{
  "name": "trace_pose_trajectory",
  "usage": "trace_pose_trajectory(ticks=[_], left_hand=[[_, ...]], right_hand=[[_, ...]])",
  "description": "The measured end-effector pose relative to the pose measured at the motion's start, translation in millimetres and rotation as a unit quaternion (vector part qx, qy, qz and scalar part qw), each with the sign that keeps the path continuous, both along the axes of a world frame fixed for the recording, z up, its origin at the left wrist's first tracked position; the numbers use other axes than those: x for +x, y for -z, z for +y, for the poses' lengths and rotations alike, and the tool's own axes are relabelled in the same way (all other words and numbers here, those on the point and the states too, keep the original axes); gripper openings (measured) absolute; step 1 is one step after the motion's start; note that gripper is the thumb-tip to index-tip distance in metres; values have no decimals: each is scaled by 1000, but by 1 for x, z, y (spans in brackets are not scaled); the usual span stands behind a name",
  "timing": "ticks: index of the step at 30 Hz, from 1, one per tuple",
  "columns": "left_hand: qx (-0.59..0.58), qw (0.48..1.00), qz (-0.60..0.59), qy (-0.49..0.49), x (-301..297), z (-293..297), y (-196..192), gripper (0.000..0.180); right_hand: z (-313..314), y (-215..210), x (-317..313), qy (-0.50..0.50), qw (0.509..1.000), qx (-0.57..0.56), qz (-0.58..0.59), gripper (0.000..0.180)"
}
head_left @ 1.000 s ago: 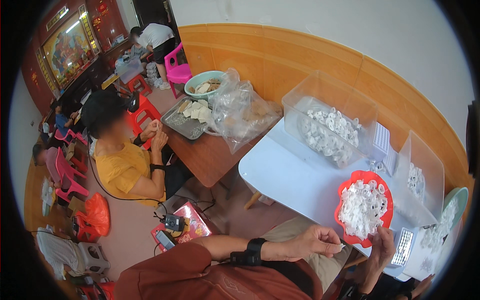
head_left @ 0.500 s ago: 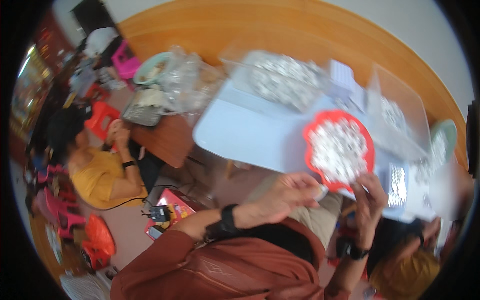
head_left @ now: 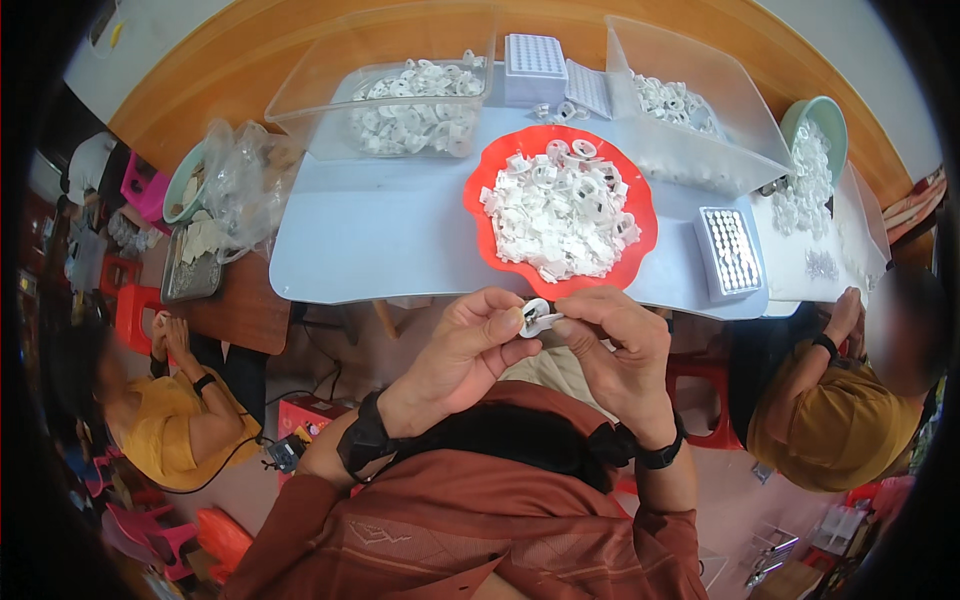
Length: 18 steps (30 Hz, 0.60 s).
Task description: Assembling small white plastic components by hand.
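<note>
My left hand (head_left: 468, 340) and my right hand (head_left: 620, 345) meet just below the table's front edge, both pinching one small white plastic part (head_left: 537, 317) with a dark centre. Straight ahead on the pale blue table (head_left: 380, 240) stands a red plate (head_left: 483, 190) heaped with many such white parts. Both wrists wear black bands.
Two clear bins (head_left: 330, 85) (head_left: 745, 135) of white parts stand at the back, with white grid trays (head_left: 732, 250) (head_left: 535, 60) and a green bowl (head_left: 835, 110). A person in yellow (head_left: 840, 420) sits on my right, another (head_left: 165, 425) on my left by a brown table (head_left: 240, 310).
The view has swung right and down, so the table is now centred. My hands have come together in front of the red plate with the small white part between them.
</note>
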<state>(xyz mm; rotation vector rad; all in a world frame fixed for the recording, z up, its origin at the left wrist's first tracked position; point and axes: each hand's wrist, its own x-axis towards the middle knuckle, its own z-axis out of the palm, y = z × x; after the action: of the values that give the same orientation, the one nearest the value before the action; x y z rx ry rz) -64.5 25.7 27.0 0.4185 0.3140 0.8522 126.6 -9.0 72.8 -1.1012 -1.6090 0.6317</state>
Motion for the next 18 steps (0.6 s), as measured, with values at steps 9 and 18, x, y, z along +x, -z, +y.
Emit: trace_pose_trajectory(ticks=[9,18], left_hand=[[18,1000,13,5,10,-1,6,18],[36,998,40,9,17,-1,7,17]], right_hand=[[-3,5,0,17,1000,-7,21,19],[-7,10,6,34,999,-2,22,20]])
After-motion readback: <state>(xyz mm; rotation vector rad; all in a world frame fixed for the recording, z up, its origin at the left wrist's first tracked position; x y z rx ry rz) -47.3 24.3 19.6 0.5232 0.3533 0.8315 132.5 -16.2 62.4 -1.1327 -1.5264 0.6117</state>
